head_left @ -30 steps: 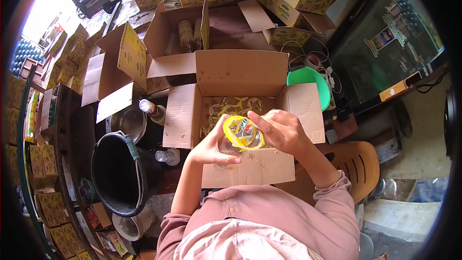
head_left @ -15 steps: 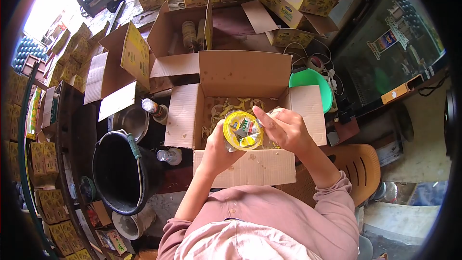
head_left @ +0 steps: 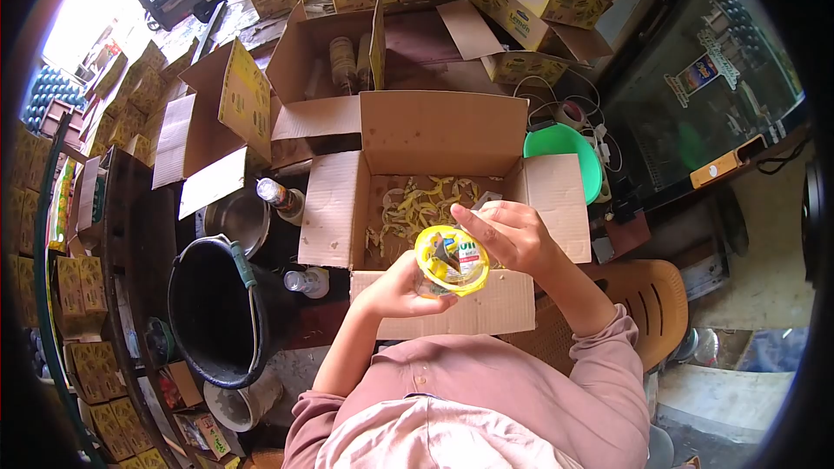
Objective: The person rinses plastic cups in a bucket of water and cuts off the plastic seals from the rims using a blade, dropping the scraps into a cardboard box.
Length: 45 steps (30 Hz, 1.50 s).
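Observation:
My left hand (head_left: 398, 289) is closed around a clear plastic cup (head_left: 452, 262) with a yellow-rimmed, printed top, tilted towards me over the near flap of an open cardboard box (head_left: 443, 130). Yellow peel-like strips (head_left: 426, 204) lie scattered on the box's floor. Close beside the cup's upper right edge is my right hand (head_left: 514, 239), its fingers bent inwards and its thumb by the rim. What those fingers pinch is hidden, though something pale shows behind them.
To the left stand a black bucket (head_left: 217, 317), a metal bowl (head_left: 236, 221) and two bottles (head_left: 282, 195). A green basin (head_left: 569, 152) sits behind the box's right flap. Printed lemon cartons (head_left: 521, 22) are stacked at the back, and an orange plastic chair (head_left: 638, 304) is at right.
The cup has shifted slightly right and towards me, tilting differently in my left hand. More of the strips in the box now show. My right hand has moved little, slightly down.

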Tool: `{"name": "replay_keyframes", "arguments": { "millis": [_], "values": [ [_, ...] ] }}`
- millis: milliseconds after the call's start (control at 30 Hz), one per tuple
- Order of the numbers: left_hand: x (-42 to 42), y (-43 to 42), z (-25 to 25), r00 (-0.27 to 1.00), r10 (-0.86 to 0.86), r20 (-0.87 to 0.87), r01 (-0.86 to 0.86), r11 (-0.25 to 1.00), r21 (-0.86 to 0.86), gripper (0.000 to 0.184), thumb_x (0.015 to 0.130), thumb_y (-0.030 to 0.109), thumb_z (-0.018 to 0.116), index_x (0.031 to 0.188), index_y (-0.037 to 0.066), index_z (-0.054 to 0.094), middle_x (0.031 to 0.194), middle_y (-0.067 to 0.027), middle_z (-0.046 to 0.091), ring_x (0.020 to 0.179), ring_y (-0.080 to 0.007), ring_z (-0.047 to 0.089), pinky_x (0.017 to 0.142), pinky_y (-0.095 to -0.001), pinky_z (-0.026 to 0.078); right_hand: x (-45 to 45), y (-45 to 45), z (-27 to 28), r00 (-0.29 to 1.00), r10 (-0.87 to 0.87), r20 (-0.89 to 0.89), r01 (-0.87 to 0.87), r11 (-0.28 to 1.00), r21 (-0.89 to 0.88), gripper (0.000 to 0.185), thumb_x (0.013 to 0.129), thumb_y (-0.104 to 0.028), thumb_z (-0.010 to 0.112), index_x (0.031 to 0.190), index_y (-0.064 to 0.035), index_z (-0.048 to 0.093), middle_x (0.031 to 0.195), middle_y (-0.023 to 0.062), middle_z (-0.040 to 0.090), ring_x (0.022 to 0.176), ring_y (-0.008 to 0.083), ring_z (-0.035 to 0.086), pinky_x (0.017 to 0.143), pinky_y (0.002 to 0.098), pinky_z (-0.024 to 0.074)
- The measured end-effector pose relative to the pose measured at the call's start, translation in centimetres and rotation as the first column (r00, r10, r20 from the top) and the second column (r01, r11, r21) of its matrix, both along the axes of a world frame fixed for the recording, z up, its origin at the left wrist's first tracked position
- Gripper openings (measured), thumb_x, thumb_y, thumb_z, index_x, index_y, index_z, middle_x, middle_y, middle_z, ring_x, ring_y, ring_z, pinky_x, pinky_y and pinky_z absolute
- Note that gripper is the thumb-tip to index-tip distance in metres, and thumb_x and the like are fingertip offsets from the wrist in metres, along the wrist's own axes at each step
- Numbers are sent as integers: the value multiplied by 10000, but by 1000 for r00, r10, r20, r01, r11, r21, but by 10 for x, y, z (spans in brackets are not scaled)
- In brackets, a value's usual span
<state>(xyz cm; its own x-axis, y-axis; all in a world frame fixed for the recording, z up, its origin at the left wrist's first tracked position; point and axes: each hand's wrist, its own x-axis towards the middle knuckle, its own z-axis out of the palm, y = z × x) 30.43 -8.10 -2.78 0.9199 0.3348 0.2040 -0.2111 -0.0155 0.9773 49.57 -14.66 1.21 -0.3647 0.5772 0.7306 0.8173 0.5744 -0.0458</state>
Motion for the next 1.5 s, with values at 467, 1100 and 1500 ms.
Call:
{"name": "replay_keyframes", "arguments": {
  "millis": [467,1100,1500],
  "values": [
    [15,1,-24,546,-508,667,788,39,-615,461,659,138,687,1010,-50,456,740,-115,517,580,-189,523,477,-272,420,-20,11,3,981,149,-124,-132,981,139,431,674,-61,656,1081,51,565,767,68,642,608,141,597,575,269,520],
    [-8,7,2,990,131,60,-98,919,-383,682,734,153,648,1285,21,266,1260,-102,396,1178,-193,385,984,-340,316,3,-2,10,986,-121,116,103,983,152,180,583,-77,651,760,-56,627,722,18,595,720,133,604,650,267,506],
    [10,-20,16,853,523,6,-497,807,319,589,641,82,710,1154,-9,436,1037,-150,569,954,-234,583,825,-315,460,-1,-7,8,986,-161,38,157,984,83,415,652,-58,649,1065,-28,609,660,2,555,622,123,574,611,260,500]
  ]
}}
